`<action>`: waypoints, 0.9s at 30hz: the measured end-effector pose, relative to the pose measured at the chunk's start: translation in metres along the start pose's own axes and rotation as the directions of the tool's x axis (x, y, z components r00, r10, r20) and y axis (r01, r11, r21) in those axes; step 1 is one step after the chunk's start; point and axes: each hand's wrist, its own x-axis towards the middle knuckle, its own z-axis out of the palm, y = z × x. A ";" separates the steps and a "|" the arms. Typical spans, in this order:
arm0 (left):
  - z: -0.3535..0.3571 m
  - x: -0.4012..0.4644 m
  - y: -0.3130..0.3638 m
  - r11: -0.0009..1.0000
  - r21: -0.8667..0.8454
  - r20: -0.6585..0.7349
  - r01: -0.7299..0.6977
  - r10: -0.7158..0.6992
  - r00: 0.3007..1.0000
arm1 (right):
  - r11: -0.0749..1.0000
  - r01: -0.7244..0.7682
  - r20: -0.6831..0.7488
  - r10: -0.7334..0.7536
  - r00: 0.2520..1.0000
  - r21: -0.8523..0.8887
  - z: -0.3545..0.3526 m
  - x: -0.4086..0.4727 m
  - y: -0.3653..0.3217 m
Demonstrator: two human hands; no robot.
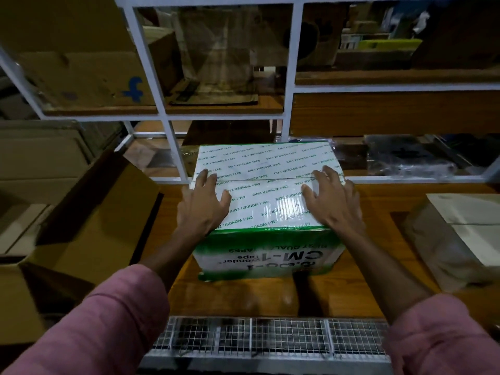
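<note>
A white and green carton (pixel 266 185) printed "CM-1 WONDER TAPE" sits on a wooden table (pixel 243 293), sealed with clear tape. My left hand (pixel 203 207) lies flat on the near left part of its top, fingers spread. My right hand (pixel 331 200) lies flat on the near right part of the top, fingers spread and reaching toward the taped seam. Both forearms wear pink sleeves.
An open brown cardboard box (pixel 89 212) stands at the left. A paper-wrapped parcel (pixel 454 234) lies at the right. A white metal shelf frame (pixel 286 87) with boxes and dark plastic-wrapped bundles (pixel 411 155) rises behind. A wire mesh rack (pixel 270 336) runs along the table's near edge.
</note>
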 end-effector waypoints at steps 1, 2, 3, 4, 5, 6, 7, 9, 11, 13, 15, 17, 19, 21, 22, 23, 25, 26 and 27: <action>-0.002 -0.008 0.001 1.000 -0.006 -0.018 -0.005 0.005 1.000 | 1.000 -0.002 -0.019 0.002 1.000 0.007 0.000 -0.007 0.001; -0.003 -0.018 0.001 1.000 -0.010 -0.037 -0.012 0.011 0.999 | 1.000 -0.006 -0.042 0.007 0.999 0.014 -0.001 -0.016 0.001; -0.004 -0.028 0.000 1.000 -0.009 -0.054 -0.018 0.018 0.998 | 1.000 -0.011 -0.066 0.013 0.998 0.026 -0.003 -0.027 0.001; -0.005 -0.039 -0.001 1.000 -0.004 -0.073 -0.025 0.025 0.997 | 0.999 -0.017 -0.093 0.022 0.995 0.045 -0.005 -0.038 0.000; -0.004 -0.051 -0.004 0.999 0.003 -0.097 -0.038 0.038 0.995 | 0.998 -0.019 -0.125 0.027 0.992 0.067 -0.006 -0.052 0.000; -0.002 -0.063 -0.007 0.998 0.008 -0.126 -0.059 0.060 0.990 | 0.996 -0.017 -0.162 0.032 0.986 0.091 -0.006 -0.067 -0.001; -0.001 -0.075 -0.012 0.996 0.011 -0.156 -0.085 0.086 0.984 | 0.993 -0.016 -0.204 0.039 0.978 0.115 -0.006 -0.083 -0.003; 0.004 -0.096 -0.025 0.991 0.008 -0.199 -0.136 0.134 0.971 | 0.992 -0.016 -0.278 0.050 0.959 0.122 0.001 -0.116 -0.006; 0.013 -0.114 -0.043 0.983 0.039 -0.206 -0.180 0.184 0.961 | 0.993 -0.026 -0.302 0.059 0.951 0.114 0.017 -0.144 -0.008; 0.026 -0.130 -0.063 0.968 0.079 -0.183 -0.240 0.251 0.951 | 0.991 -0.009 -0.283 0.047 0.958 0.133 0.037 -0.165 -0.008; 0.038 -0.143 -0.082 0.952 0.094 -0.143 -0.290 0.301 0.943 | 0.990 0.040 -0.268 -0.002 0.963 0.135 0.055 -0.179 -0.006; 0.039 -0.153 -0.095 0.962 0.080 -0.104 -0.262 0.269 0.957 | 0.988 0.060 -0.273 -0.019 0.962 0.142 0.063 -0.190 -0.008; 0.031 -0.158 -0.100 0.976 0.051 -0.123 -0.211 0.216 0.969 | 0.988 0.054 -0.311 -0.005 0.950 0.146 0.064 -0.196 -0.016; 0.019 -0.155 -0.100 0.984 0.038 -0.178 -0.173 0.177 0.968 | 0.983 0.035 -0.369 0.034 0.929 0.179 0.056 -0.194 -0.028; 0.014 -0.150 -0.099 0.988 0.021 -0.213 -0.154 0.155 0.965 | 0.979 0.025 -0.401 0.060 0.914 0.205 0.052 -0.189 -0.034; 0.008 -0.145 -0.099 0.991 -0.002 -0.242 -0.137 0.133 0.961 | 0.973 0.020 -0.431 0.083 0.899 0.230 0.047 -0.183 -0.039; -0.002 -0.134 -0.098 0.993 -0.007 -0.276 -0.117 0.111 0.955 | 0.961 0.027 -0.471 0.110 0.875 0.274 0.037 -0.168 -0.047; -0.006 -0.128 -0.097 0.994 0.000 -0.281 -0.113 0.109 0.953 | 0.958 0.027 -0.475 0.117 0.872 0.285 0.033 -0.160 -0.049; -0.010 -0.122 -0.096 0.994 -0.007 -0.268 -0.108 0.102 0.958 | 0.960 0.021 -0.459 0.115 0.881 0.279 0.029 -0.151 -0.049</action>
